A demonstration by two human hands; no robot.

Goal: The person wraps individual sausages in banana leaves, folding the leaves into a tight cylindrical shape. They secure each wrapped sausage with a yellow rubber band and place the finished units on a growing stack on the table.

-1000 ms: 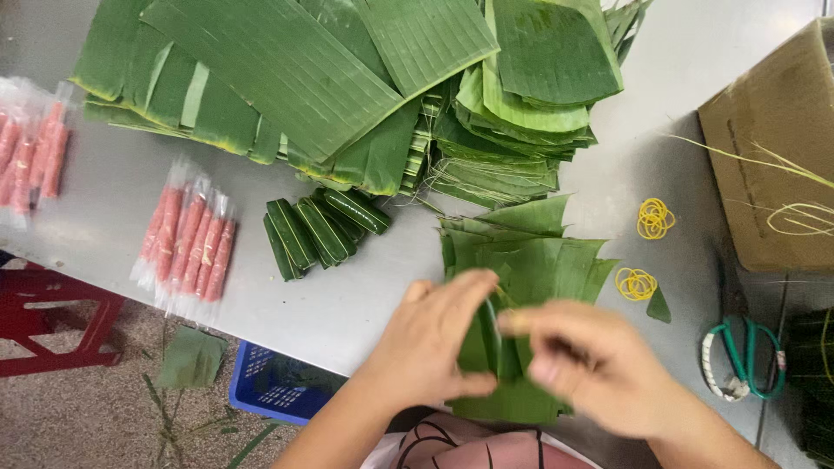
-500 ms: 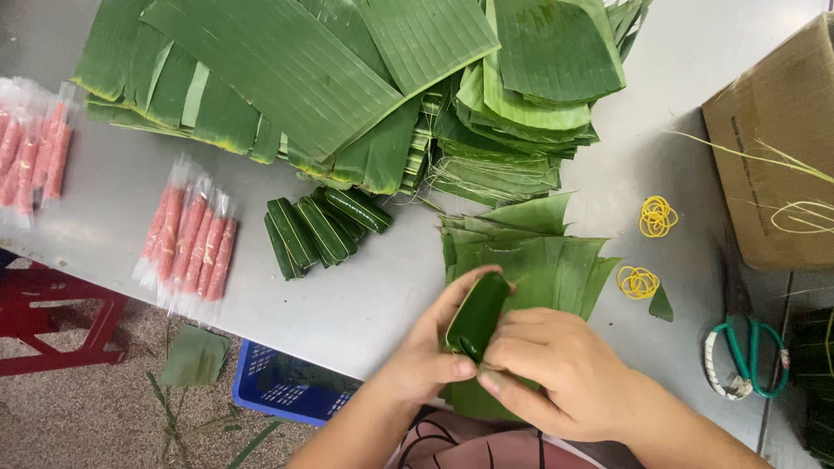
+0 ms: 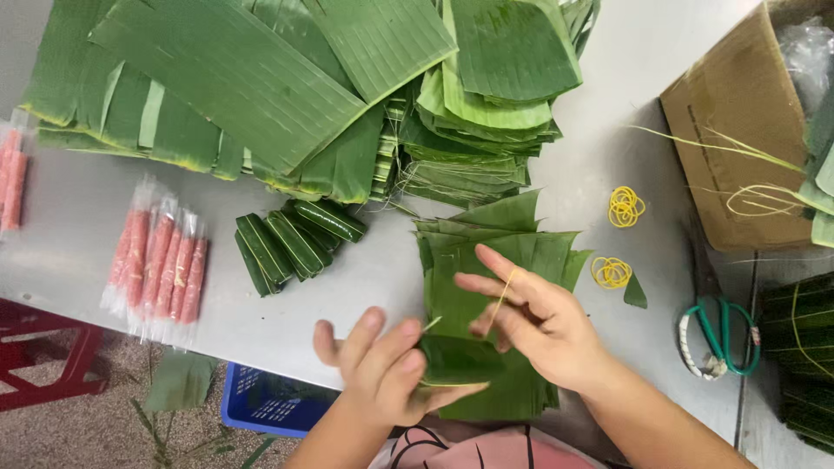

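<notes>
My left hand (image 3: pixel 382 365) grips a small roll wrapped in green banana leaf (image 3: pixel 456 358) near the table's front edge. My right hand (image 3: pixel 543 321) is beside it, stretching a yellow rubber band (image 3: pixel 501 300) over its fingers toward the roll. Both hands are above a stack of cut leaf pieces (image 3: pixel 495 252). Several finished leaf-wrapped rolls (image 3: pixel 291 239) lie to the left on the grey table (image 3: pixel 78 234).
Pink sausages in clear wrappers (image 3: pixel 161 260) lie at left. Big banana leaves (image 3: pixel 261 78) cover the back. Yellow rubber bands (image 3: pixel 625 207) and green-handled scissors (image 3: pixel 721 334) are at right, next to a cardboard box (image 3: pixel 738 130). A blue crate (image 3: pixel 265 395) sits below the table.
The leaf went from being folded by both hands to a closed roll in my left hand. My right hand has lifted off it and now stretches a rubber band.
</notes>
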